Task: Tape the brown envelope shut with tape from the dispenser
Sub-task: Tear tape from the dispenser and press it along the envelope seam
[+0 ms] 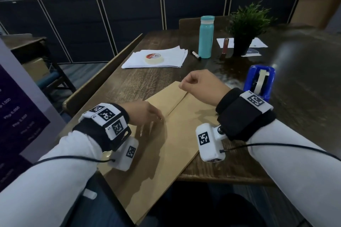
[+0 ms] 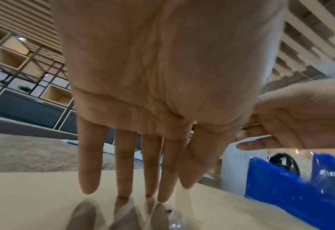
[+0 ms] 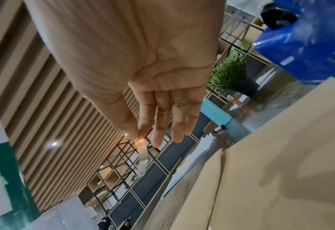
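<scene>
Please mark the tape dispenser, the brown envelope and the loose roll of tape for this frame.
tape dispenser [image 1: 253, 76]: head view, on its blue left side wall.
brown envelope [image 1: 177, 134]: head view, on the bare paper between the two wrists.
loose roll of tape [image 1: 154, 59]: head view, on the roll's near outer wall.

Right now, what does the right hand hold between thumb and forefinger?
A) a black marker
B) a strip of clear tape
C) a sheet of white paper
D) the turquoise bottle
B: in the right wrist view the right hand pinches a strip of clear tape that hangs from its fingertips.
</scene>
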Tool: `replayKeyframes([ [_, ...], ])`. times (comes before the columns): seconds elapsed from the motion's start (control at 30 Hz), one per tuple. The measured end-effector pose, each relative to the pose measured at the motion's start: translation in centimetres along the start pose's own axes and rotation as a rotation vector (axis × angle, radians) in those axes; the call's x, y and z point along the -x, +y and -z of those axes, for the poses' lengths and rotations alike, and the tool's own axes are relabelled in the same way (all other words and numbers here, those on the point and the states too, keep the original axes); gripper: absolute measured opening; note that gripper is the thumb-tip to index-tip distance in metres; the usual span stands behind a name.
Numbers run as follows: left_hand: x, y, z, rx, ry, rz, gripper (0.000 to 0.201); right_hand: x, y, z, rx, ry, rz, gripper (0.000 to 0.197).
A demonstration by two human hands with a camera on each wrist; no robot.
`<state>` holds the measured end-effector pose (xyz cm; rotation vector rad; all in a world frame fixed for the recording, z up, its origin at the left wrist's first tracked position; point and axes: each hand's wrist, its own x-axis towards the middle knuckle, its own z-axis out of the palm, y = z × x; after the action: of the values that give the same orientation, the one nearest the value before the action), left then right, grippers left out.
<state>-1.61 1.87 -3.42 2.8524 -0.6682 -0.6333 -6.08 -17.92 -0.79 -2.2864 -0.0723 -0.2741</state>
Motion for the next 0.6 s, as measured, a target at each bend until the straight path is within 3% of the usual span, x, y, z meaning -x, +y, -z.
replayKeyframes([
  [0.27, 0.6, -0.6, 0.1, -0.178, -0.041, -0.022, 0.038, -1.8, 0.5, -1.4, -0.133, -0.164, -0.187, 0.015],
  [0.6, 1.6, -1.3, 0.0, -0.162, -0.041, -0.054, 0.044, -2.5, 1.1, -5.4, -0.010, -0.312, -0.292, 0.022],
])
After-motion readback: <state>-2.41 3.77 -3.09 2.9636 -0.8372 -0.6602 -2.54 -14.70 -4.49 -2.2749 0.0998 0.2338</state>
